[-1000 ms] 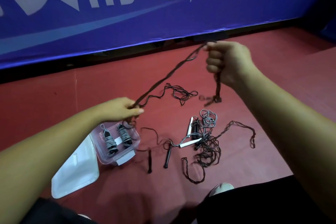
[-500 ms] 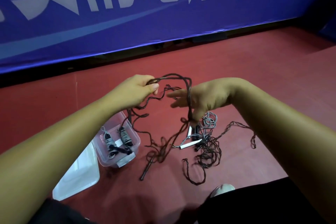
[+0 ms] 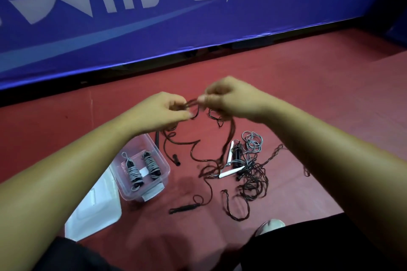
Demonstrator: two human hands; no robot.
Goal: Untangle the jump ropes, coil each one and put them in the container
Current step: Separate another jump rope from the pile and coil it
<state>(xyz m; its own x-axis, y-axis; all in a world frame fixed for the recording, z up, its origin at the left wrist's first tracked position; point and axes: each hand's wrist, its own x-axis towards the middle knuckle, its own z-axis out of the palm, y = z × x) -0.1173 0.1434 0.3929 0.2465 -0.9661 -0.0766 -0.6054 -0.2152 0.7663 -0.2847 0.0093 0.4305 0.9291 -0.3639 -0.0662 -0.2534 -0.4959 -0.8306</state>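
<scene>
Brown rope [image 3: 193, 149]: lifted at the centre of the frame, with several strands bunched between both hands. The rest hangs in loose curves down to the floor.
Left hand [image 3: 164, 110]: fingers curled, thumb and fingertips pinching the left side of the bunch.
Right hand [image 3: 222, 100]: fingers curled, pinching the right side of the same bunch, just beside the left hand. Slightly blurred.
Black handle [image 3: 185, 208]: lies flat on the floor at lower centre, at the end of a brown strand.
Second black handle [image 3: 175, 159]: just right of the container, on the floor.
Tangle [image 3: 251, 180]: dark and grey cords knotted together right of centre, with two white handles [image 3: 231, 171] among them and loose grey loops [image 3: 252, 142] at its upper edge.
Container [image 3: 161, 156]: clear plastic box, left of centre, below the left forearm.
Coiled grey ropes [image 3: 134, 171]: two wrapped bundles lying side by side inside the container.
Lid [image 3: 97, 207]: pale, flat on the floor, touching the container's lower left side.
Floor [image 3: 308, 86]: red.
Banner [image 3: 176, 17]: blue with white lettering, across the top of the frame.
Shoe [image 3: 269, 225]: a pale toe at lower right.
</scene>
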